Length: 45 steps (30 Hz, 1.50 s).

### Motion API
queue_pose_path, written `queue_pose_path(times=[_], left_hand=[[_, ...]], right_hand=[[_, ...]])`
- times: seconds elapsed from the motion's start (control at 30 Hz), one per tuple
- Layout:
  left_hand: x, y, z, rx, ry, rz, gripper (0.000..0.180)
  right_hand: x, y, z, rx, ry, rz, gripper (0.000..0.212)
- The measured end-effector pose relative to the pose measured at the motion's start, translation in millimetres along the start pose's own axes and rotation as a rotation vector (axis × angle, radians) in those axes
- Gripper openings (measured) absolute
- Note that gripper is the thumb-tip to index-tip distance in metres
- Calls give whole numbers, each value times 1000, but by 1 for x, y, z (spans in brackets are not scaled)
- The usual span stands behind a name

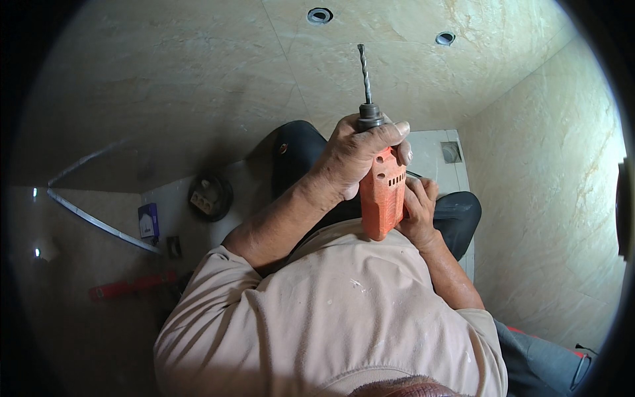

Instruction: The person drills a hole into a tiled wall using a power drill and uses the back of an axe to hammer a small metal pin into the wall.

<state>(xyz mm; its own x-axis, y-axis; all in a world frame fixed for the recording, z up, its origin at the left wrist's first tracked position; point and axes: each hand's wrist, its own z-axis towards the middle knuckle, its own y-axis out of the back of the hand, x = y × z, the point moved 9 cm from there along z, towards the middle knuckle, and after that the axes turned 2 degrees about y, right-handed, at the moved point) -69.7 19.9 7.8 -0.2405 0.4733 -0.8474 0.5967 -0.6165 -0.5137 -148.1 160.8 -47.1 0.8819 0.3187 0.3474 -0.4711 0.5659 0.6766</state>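
Observation:
My left hand [352, 153] is wrapped round the front of an orange rotary hammer drill [383, 205], just behind its dark chuck [370, 116]. A long spiral drill bit [366, 76] sticks out of the chuck and points away from me toward the tiled wall, touching nothing that I can see. My right hand [418, 210] is closed at the right side of the drill's body, where the handle would be. Its grip is partly hidden behind the orange housing.
The marbled wall ahead [198, 59] has two round pipe openings [320, 16]. A floor drain [451, 152] lies right of my knees. To the left are a cable reel with sockets [210, 197], a blue box [149, 221], a metal strip [99, 220] and a red tool [132, 286].

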Motion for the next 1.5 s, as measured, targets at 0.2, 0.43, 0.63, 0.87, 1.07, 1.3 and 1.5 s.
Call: queue_pose_path(times=[0.2, 0.43, 0.63, 0.87, 1.07, 1.3, 1.5], left_hand=[[3, 6, -3, -75, 26, -46, 29], [3, -20, -7, 64, 27, -15, 27], [1, -23, -7, 70, 52, -10, 24], [3, -22, -8, 55, 73, 5, 21], [0, -21, -7, 59, 60, -2, 18], [-1, -12, -4, 44, 7, 30, 20], [0, -6, -2, 83, -49, 73, 29]], right_hand=[[4, -1, 1, 19, -41, -66, 50], [-5, -6, -10, -2, -52, -135, 35], [-3, -2, -5, -21, -43, -130, 33], [-4, -2, -7, -11, -30, -133, 34], [-6, -3, -7, -6, -23, -139, 34], [-1, 4, -3, -24, 5, -172, 34], [2, 4, 1, -4, 18, -124, 35]])
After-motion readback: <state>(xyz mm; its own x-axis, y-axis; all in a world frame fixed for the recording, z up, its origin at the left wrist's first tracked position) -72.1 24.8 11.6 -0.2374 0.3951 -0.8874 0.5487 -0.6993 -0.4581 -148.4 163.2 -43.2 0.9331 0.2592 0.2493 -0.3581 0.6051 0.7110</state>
